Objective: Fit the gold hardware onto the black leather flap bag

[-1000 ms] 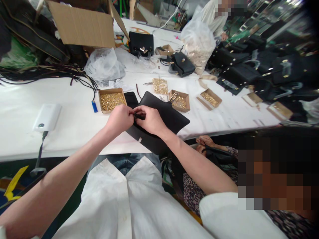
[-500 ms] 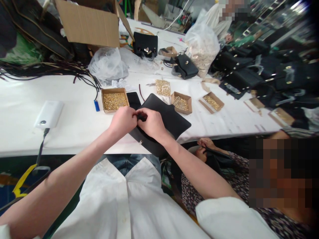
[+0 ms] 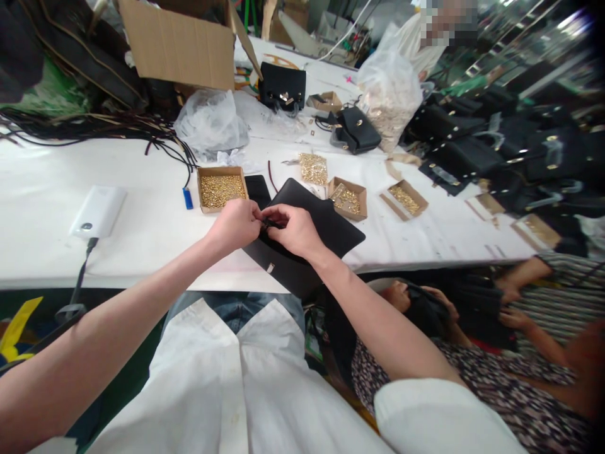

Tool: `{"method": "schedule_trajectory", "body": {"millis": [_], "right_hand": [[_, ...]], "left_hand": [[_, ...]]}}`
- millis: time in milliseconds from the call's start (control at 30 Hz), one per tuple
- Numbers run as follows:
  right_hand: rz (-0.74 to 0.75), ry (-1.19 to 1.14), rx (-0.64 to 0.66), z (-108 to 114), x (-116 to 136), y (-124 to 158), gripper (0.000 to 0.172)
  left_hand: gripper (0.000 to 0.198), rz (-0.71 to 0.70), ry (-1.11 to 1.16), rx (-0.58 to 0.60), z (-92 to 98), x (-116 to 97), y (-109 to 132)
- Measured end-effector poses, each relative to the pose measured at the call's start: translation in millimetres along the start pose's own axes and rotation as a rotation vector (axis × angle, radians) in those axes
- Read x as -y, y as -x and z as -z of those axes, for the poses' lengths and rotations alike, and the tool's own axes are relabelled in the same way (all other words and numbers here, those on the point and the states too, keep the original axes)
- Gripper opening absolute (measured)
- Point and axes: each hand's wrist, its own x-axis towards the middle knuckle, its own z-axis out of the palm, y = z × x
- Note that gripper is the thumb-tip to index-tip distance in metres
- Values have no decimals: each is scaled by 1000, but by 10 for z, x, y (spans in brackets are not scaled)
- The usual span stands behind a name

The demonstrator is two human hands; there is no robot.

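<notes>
While a black bag (image 3: 331, 222) lay on the surface (image 3: 151, 249), left hand (image 3: 239, 221) and right hand (image 3: 297, 232) met over it.
Left fingers bunched close, right ones loosely curled; couldn't tell what they gripped.

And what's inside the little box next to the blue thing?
Lots of tiny gold-coloured pieces fill the open cardboard box. The left hand hides its near right corner, and the pieces cover the bottom, so what's beneath them can't be seen.
</notes>
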Motion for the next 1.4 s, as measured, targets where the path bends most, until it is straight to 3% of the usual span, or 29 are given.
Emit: {"method": "schedule_trajectory", "body": {"millis": [333, 667, 1033, 1400], "right_hand": [[3, 38, -27, -28, 83, 32, 32], [-25, 49, -84, -56, 0, 6, 28], [-6, 74, -23, -46, 125, 25, 28], [-62, 20, -17, -25, 7, -33, 28]], "left_hand": [[16, -35, -30, 33, 10, 5, -71], [18, -40, -43, 78, 18, 1, -153], [18, -43, 4, 125, 60, 57, -136], [14, -77, 54, 131, 90, 71, -248]]}}
